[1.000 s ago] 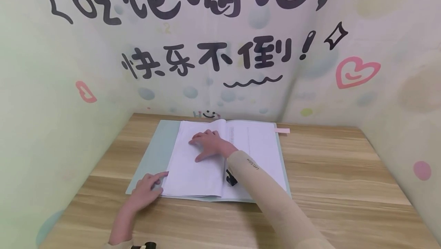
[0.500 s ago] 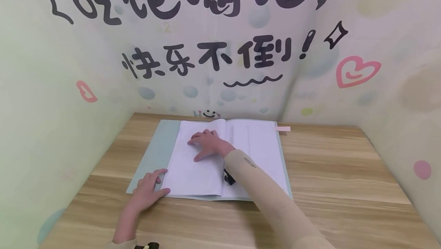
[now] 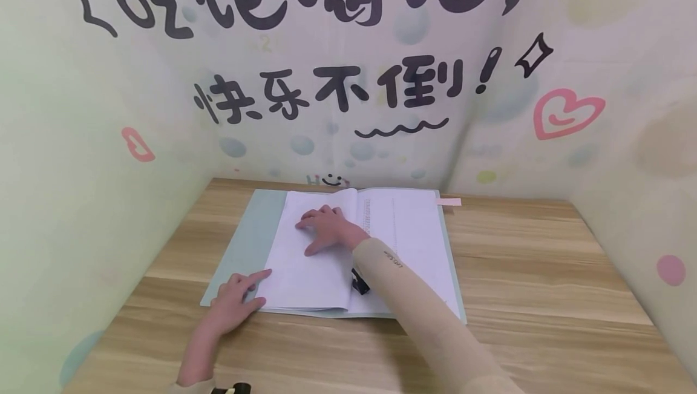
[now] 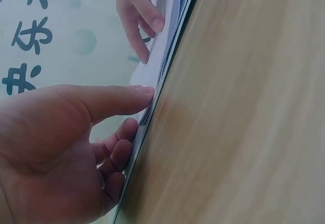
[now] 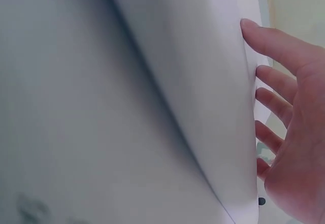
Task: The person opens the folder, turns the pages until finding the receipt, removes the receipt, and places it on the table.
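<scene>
An open book with white pages [image 3: 305,279] and a pale blue cover [image 3: 245,230] lies on the wooden table. My right hand [image 3: 329,229] rests with spread fingers on the upper part of the left page; its forearm crosses the right page [image 3: 416,224] and hides part of it. At the lower left corner of the pages is my left hand [image 3: 233,304], index finger extended onto the page edge. In the left wrist view, the left thumb [image 4: 127,99] touches the page corner while the other fingers bend near the cover's edge. Neither hand grips anything.
A pink tab [image 3: 449,202] sticks out at the book's upper right. Black wrist gear [image 3: 360,282] shows beside the right sleeve. A printed wall covering [image 3: 337,152] stands right behind the table [image 3: 544,297], and side walls close in left and right.
My left index finger drew back slightly, then stretched out again over the page edge, and the thumb moved a little inward. The right hand stays nearly still on the left page.
</scene>
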`<action>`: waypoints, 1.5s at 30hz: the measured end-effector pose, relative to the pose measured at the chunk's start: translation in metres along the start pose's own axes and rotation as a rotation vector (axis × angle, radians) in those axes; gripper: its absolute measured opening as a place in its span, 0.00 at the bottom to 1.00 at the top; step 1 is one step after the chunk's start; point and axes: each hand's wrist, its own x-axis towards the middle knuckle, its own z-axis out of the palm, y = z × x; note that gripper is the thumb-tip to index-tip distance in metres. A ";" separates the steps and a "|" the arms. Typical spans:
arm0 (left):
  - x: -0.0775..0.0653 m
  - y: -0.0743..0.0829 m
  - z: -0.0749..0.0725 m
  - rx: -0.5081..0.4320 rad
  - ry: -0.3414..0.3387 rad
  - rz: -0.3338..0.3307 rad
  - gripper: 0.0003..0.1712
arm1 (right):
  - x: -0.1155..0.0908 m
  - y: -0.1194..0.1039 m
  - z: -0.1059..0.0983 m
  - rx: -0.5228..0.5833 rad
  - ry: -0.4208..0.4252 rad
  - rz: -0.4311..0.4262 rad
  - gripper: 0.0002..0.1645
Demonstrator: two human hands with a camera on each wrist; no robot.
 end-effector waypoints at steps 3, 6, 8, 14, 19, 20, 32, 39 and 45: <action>0.001 0.002 -0.001 -0.002 -0.003 -0.012 0.31 | -0.001 0.001 0.000 0.009 0.002 0.001 0.41; 0.002 0.003 0.000 0.003 -0.001 -0.027 0.31 | -0.002 0.002 -0.001 0.013 -0.001 0.003 0.41; 0.002 0.005 0.001 0.013 0.009 -0.033 0.31 | -0.003 0.002 -0.001 0.014 -0.002 0.007 0.41; 0.002 0.015 0.007 0.044 0.062 -0.078 0.32 | -0.004 0.000 0.000 0.020 -0.010 0.010 0.41; 0.002 0.028 0.012 0.028 0.122 -0.086 0.33 | -0.004 -0.002 0.001 0.029 -0.009 0.020 0.41; 0.003 0.029 0.013 0.016 0.132 -0.077 0.33 | -0.004 -0.002 0.001 0.031 -0.008 0.020 0.41; 0.004 0.029 0.019 -0.093 0.152 -0.041 0.32 | -0.005 -0.002 0.001 0.003 -0.009 0.021 0.41; 0.005 0.029 0.020 -0.097 0.148 -0.039 0.31 | -0.010 0.002 -0.001 0.004 0.025 0.003 0.38; 0.003 0.032 0.020 -0.097 0.144 -0.058 0.32 | -0.024 0.009 -0.018 0.058 0.097 -0.006 0.35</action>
